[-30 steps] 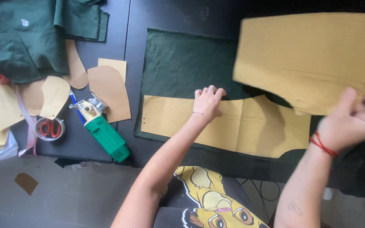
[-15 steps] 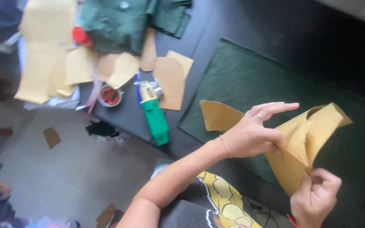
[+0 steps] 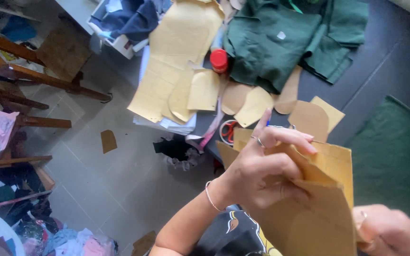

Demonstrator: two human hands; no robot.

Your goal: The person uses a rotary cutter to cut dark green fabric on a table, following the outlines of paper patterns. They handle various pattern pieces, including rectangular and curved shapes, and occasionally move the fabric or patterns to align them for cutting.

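Your left hand (image 3: 266, 166) is clamped on a folded tan paper pattern piece (image 3: 319, 208), thumb underneath and fingers spread across its upper fold, the index finger lifted and pointing up toward the table. Your right hand (image 3: 390, 232) sits at the bottom right corner, blurred, and seems to pinch the same piece at its right edge; you cannot tell for sure how tightly it is closed. The two hands are near each other with the paper between them.

The pattern piece hangs in the air in front of your chest, below the edge of the dark table (image 3: 395, 61). Its long axis runs from the upper left, at your left fingertips, down to the lower right, and its folded corner points up and left.

On the table above your left hand lie smaller tan pattern pieces (image 3: 243, 99), rounded and overlapping, with a larger stack of tan paper sheets (image 3: 176, 57) to their left. A red round cap (image 3: 218, 60) stands among them, just beside a crumpled dark green garment (image 3: 281, 38) carrying a small pale square label (image 3: 281, 35). A flat green fabric panel (image 3: 395, 151) lies right of your hands. Red-handled scissors (image 3: 228, 130) peek out above your left index finger
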